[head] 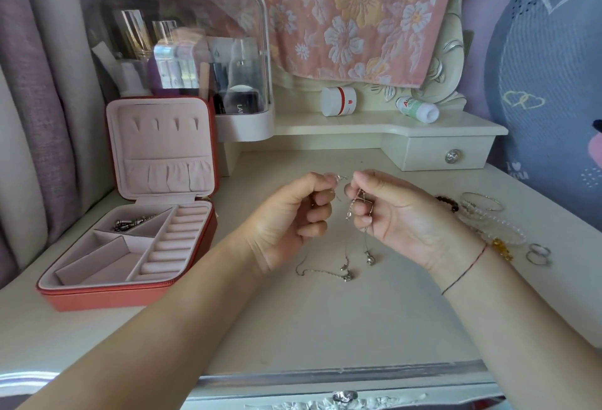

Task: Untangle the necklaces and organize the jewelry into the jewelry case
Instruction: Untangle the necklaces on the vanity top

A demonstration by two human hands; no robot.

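Thin silver necklaces [347,266] hang tangled between my two hands, their pendants resting on the cream dressing table [325,318]. My left hand [290,224] pinches the chains near the top, fingers curled. My right hand [387,214] grips the chains too, strands looped across its fingers. A red jewelry case [136,295] stands open at the left, pink inside, with several silver pieces [130,224] in a back compartment. Its ring rolls hold nothing.
Bracelets [492,224], a bangle [482,202], dark beads [448,202] and two rings [539,255] lie at the right. A clear cosmetics box [182,61] stands behind the case. Two jars [338,101] lie on the shelf above a small drawer [446,155].
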